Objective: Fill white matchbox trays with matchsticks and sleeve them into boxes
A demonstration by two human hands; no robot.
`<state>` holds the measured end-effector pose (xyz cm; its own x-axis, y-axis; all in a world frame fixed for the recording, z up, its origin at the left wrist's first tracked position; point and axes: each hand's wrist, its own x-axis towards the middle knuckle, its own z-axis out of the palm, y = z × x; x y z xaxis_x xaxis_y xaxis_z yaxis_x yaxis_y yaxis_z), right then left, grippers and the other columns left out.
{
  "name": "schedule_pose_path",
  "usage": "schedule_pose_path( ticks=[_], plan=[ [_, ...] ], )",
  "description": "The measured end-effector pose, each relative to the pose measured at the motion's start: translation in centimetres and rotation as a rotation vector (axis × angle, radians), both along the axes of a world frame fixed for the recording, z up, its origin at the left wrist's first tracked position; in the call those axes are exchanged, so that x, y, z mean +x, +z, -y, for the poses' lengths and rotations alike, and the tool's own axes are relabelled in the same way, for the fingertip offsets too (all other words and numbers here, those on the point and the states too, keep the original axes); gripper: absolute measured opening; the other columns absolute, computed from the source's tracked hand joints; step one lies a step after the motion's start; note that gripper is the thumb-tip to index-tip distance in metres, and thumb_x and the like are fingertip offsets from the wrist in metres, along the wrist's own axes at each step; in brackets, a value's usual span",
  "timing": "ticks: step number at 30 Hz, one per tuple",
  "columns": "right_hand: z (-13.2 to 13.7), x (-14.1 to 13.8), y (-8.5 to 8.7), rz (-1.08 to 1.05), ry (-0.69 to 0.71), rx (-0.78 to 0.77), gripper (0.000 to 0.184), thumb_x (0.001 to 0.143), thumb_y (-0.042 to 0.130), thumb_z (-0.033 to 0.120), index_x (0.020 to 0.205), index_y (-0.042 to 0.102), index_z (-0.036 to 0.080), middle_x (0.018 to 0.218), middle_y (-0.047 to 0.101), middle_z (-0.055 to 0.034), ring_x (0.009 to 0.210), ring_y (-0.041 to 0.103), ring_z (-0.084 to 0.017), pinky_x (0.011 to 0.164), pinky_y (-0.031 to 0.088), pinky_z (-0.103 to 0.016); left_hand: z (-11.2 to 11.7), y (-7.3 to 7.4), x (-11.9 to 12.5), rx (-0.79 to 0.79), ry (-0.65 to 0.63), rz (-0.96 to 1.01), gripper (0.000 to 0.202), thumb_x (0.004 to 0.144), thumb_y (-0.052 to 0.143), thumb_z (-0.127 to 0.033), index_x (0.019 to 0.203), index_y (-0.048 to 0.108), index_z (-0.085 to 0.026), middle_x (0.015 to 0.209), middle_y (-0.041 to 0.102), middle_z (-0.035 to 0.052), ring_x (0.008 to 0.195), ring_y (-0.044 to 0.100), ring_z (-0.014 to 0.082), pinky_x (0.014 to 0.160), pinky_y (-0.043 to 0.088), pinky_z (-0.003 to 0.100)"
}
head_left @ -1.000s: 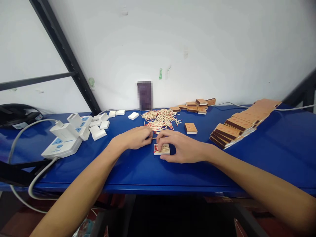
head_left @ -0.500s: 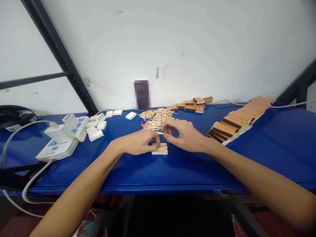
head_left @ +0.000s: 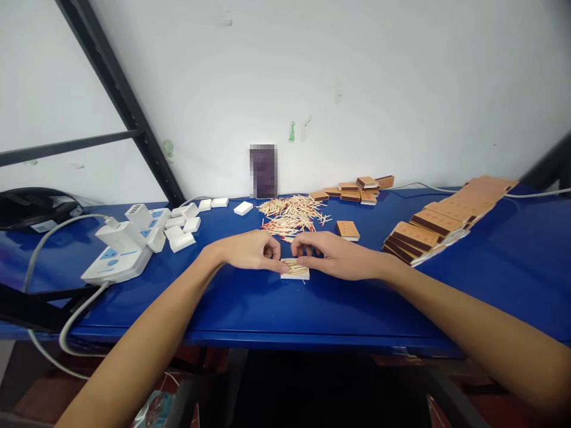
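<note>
A small white matchbox tray (head_left: 295, 276) filled with matches lies on the blue table, between my two hands. My left hand (head_left: 250, 252) is curled at the tray's left end, with its thumb pressed on the rim and the matches there. At the opposite end, my right hand (head_left: 333, 255) has bent fingers and its thumb over the tray's far right corner; whatever is between its fingertips is hidden. Just beyond both hands spreads a loose pile of red-tipped matches (head_left: 292, 209). A brown matchbox (head_left: 347, 229) rests behind my right hand.
Several empty white trays (head_left: 181, 238) lie at left, beside a power strip (head_left: 118, 264) with plugs and cables. Brown matchboxes (head_left: 366, 183) are heaped by the wall, and a long overlapping row of matchbox covers (head_left: 439, 217) runs along the right. A blurred dark object (head_left: 264, 171) leans on the wall.
My right hand has come down from above the match pile to the tray's right end. My left thumb now lies on the tray's left end. The view has shifted slightly left.
</note>
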<state>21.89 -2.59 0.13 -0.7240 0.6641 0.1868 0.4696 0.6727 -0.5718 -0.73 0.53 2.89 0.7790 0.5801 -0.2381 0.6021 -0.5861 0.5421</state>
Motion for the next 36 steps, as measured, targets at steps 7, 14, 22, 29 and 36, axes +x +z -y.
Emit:
schedule_pose_path(
  ticks=[7, 14, 22, 29, 36],
  plan=[
    [-0.1, -0.4, -0.4, 0.014, 0.017, 0.010, 0.011, 0.094, 0.048, 0.028, 0.094, 0.055, 0.019, 0.079, 0.053, -0.0002, 0.070, 0.046, -0.013, 0.063, 0.036, -0.026, 0.1, -0.4, 0.2, -0.006, 0.041, -0.008, 0.044, 0.076, 0.066, -0.059, 0.073, 0.065, -0.015, 0.059, 0.054, -0.0018, 0.051, 0.041, 0.0090, 0.049, 0.029, 0.024],
    [0.1, -0.4, -0.4, 0.013, 0.006, 0.017, 0.019, 0.097, 0.044, 0.032, 0.096, 0.057, 0.019, 0.078, 0.054, -0.0005, 0.070, 0.048, -0.014, 0.066, 0.037, -0.027, 0.2, -0.3, 0.3, 0.024, 0.038, -0.018, 0.050, 0.076, 0.063, -0.064, 0.069, 0.062, -0.015, 0.059, 0.054, -0.0017, 0.051, 0.042, 0.0092, 0.049, 0.029, 0.025],
    [0.4, -0.4, 0.0, 0.092, 0.012, 0.058, 0.031, 0.079, 0.068, 0.036, 0.104, 0.061, 0.019, 0.093, 0.061, -0.0036, 0.081, 0.052, -0.017, 0.072, 0.040, -0.030, 0.4, -0.6, 0.7, 0.111, 0.018, -0.028, 0.037, 0.080, 0.062, -0.050, 0.068, 0.060, -0.015, 0.057, 0.053, -0.0028, 0.050, 0.041, 0.0089, 0.049, 0.029, 0.025],
    [0.7, -0.4, 0.0, 0.118, -0.030, 0.132, 0.028, 0.080, 0.065, 0.034, 0.103, 0.063, 0.019, 0.097, 0.064, -0.0053, 0.086, 0.057, -0.020, 0.077, 0.042, -0.033, -0.9, -1.4, 0.3, 0.168, -0.028, 0.114, 0.036, 0.091, 0.032, -0.030, 0.066, 0.055, -0.016, 0.065, 0.054, -0.0001, 0.064, 0.047, 0.0127, 0.065, 0.036, 0.027],
    [1.0, -0.5, 0.1, 0.163, -0.032, 0.161, 0.025, 0.077, 0.065, 0.031, 0.100, 0.063, 0.020, 0.096, 0.064, -0.0054, 0.086, 0.058, -0.021, 0.077, 0.043, -0.034, -1.6, -2.2, 0.4, 0.344, -0.006, 0.113, 0.035, 0.091, 0.027, -0.026, 0.059, 0.037, -0.018, 0.058, 0.042, -0.0008, 0.060, 0.040, 0.0136, 0.066, 0.033, 0.030]
  ],
)
